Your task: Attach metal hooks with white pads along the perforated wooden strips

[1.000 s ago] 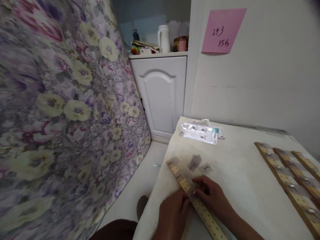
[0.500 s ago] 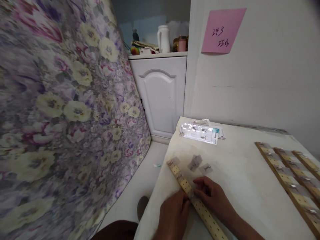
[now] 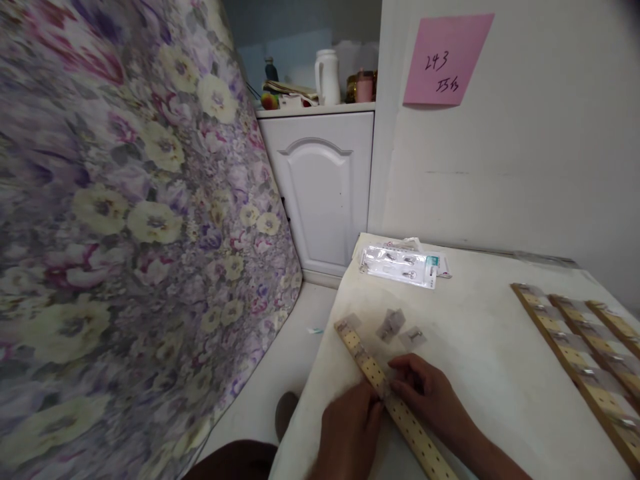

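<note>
A pale wooden strip with rows of small holes (image 3: 415,430) lies slantwise on the table. Clear adhesive hook pads sit across it, one near its far end and another (image 3: 361,353) further down. My left hand (image 3: 347,427) is closed at the strip's left edge, its thumb and forefinger pinched on the wood. On the other side, my right hand (image 3: 427,393) has its fingers curled, thumb and fingertips at a clear pad (image 3: 385,389) on the strip. What lies between the right fingertips is partly hidden. Beyond the hands lie loose clear hook pads (image 3: 391,325) and a single one (image 3: 413,337).
Clear blister packs with metal hooks (image 3: 399,265) lie at the table's far left corner. Several wooden strips bearing hook pads (image 3: 563,347) lie on the right. A flowered curtain (image 3: 150,233) hangs left of the table, a white cabinet (image 3: 325,193) stands behind.
Almost nothing differs. The view has shifted very slightly; both hands stay at the same spot on the wooden strip.
</note>
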`<state>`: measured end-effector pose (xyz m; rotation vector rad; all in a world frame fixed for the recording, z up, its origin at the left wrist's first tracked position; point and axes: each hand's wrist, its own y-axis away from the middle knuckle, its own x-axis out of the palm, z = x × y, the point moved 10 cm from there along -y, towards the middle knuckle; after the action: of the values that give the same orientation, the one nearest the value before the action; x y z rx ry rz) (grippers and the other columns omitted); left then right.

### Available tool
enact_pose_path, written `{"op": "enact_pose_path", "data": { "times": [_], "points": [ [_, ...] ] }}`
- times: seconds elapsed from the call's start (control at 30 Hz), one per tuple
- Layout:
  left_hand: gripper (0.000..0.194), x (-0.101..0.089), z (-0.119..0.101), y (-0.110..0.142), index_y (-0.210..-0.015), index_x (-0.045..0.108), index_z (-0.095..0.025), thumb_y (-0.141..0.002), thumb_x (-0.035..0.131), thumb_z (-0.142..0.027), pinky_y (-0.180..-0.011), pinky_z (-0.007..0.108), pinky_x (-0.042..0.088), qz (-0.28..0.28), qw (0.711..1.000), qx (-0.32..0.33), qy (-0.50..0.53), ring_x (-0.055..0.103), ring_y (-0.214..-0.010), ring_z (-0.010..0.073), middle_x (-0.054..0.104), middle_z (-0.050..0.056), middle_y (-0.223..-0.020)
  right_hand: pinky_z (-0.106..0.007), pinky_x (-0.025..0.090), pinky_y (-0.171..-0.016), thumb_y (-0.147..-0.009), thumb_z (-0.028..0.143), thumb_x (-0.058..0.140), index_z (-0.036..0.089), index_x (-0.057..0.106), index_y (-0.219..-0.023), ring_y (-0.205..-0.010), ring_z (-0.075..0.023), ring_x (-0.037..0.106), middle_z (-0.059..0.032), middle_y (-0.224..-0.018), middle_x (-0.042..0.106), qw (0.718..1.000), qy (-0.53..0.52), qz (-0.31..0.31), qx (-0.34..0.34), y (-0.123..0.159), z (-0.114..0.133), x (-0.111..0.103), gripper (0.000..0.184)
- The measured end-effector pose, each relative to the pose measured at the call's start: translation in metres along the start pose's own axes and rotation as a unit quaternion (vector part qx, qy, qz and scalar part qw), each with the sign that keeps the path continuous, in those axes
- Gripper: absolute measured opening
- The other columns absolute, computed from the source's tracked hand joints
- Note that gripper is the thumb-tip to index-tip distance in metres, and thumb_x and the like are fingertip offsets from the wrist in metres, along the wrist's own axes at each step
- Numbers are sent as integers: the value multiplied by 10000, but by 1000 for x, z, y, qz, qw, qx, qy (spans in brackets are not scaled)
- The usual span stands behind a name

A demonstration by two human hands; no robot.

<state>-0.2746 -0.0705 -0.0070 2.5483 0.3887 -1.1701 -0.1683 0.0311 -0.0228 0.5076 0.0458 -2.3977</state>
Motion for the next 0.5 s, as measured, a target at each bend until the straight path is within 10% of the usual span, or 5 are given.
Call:
{"op": "enact_pose_path", "data": {
  "times": [0.5],
  "points": [
    [200, 1, -2, 1, -909, 653, -245, -872, 456, -253, -713, 275, 428, 13, 1000, 4, -12, 650, -859, 202, 722, 10, -932, -267, 428, -603, -731, 283, 631, 198, 614, -976, -660, -159, 546, 19, -715, 587, 1000, 9, -2, -1, 2, 0, 1, 260]
  ]
}}
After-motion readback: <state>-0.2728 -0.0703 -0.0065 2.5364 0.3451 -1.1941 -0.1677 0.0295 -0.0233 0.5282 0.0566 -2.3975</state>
